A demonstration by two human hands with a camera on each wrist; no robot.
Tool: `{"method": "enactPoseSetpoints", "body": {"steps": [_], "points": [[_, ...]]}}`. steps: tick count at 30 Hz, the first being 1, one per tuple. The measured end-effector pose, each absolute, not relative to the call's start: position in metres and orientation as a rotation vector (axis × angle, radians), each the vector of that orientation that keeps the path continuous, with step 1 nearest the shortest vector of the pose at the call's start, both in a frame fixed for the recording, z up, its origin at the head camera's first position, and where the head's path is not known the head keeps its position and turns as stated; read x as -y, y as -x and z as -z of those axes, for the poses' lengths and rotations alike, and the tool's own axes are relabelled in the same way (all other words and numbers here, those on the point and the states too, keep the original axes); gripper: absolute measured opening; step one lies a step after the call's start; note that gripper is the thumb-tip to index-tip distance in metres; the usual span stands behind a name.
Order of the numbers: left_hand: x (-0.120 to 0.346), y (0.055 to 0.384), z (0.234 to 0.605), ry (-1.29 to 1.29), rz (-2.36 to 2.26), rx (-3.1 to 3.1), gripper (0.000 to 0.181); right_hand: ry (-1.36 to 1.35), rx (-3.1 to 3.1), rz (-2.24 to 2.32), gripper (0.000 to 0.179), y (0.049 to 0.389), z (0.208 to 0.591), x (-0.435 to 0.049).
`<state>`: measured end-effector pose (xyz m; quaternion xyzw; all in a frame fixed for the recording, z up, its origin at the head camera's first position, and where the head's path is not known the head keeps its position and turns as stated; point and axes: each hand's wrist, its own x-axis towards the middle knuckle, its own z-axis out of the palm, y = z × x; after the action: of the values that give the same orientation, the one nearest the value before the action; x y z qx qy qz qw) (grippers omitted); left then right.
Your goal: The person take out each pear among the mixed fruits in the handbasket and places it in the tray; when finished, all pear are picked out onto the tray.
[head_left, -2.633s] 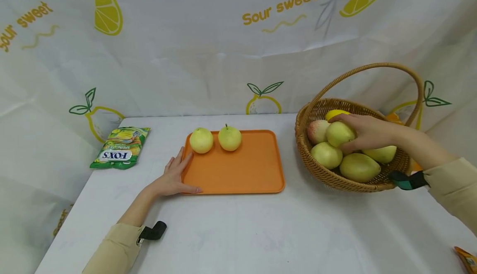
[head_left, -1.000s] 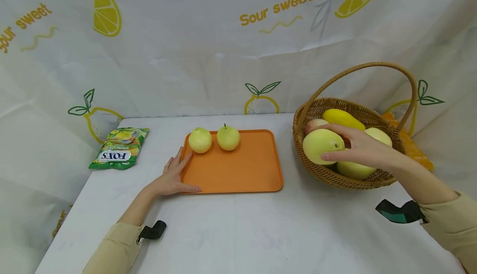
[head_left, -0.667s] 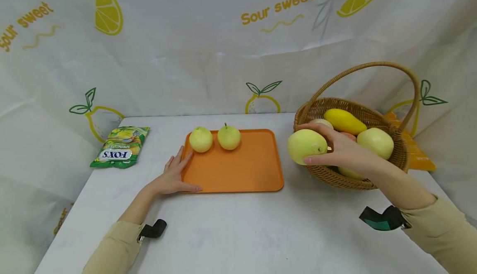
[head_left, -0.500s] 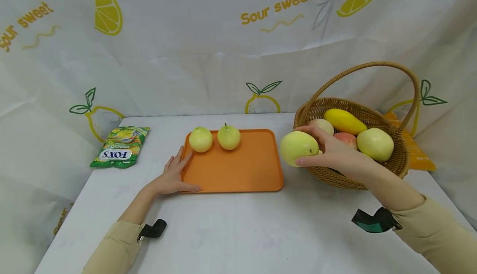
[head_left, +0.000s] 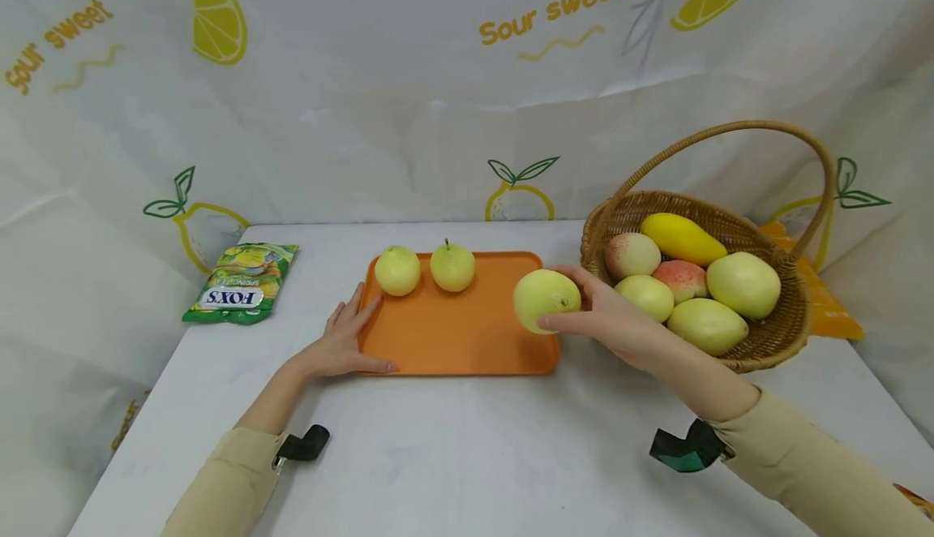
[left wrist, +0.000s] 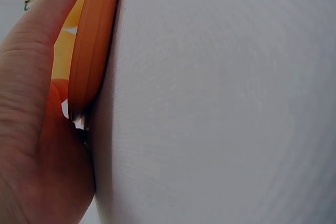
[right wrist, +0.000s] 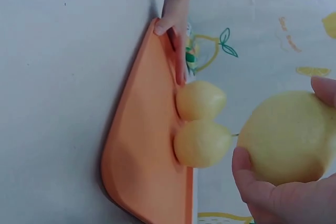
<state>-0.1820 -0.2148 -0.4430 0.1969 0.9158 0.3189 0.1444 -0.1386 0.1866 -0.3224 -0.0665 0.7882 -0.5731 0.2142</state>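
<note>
We find the right hand [head_left: 613,318] holding a pale pear [head_left: 543,302] over the right end of the orange tray [head_left: 452,334]; its grip is curled round the fruit and parted only to the fruit's girth. The left hand [head_left: 339,346] lies with fingers and thumb spread wide about the tray's near left corner, touching the edge. A stalked pear [head_left: 452,267] and a second pear [head_left: 397,271] sit along the tray's far side. We judge the step in hand to be a transfer of fruit onto the tray; the next move calls for lowering the held pear to the base and releasing it gently, since it may roll. The head view alone shows the fruit basket [head_left: 795,302]. The right wrist view shows the held pear clear of the tray, a gap we cannot gauge from overhead. The left wrist view alone shows the tray's outer wall close up against the worktop [head_left: 460,456].
</note>
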Motion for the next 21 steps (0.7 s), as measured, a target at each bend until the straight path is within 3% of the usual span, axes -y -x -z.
{"method": "enactPoseSetpoints", "body": {"steps": [21], "points": [[0.216, 0.184, 0.445, -0.561, -0.916, -2.639, 0.119, -0.144, -1.944, 1.897, 0.083, 0.169, 0.381, -0.147]]}}
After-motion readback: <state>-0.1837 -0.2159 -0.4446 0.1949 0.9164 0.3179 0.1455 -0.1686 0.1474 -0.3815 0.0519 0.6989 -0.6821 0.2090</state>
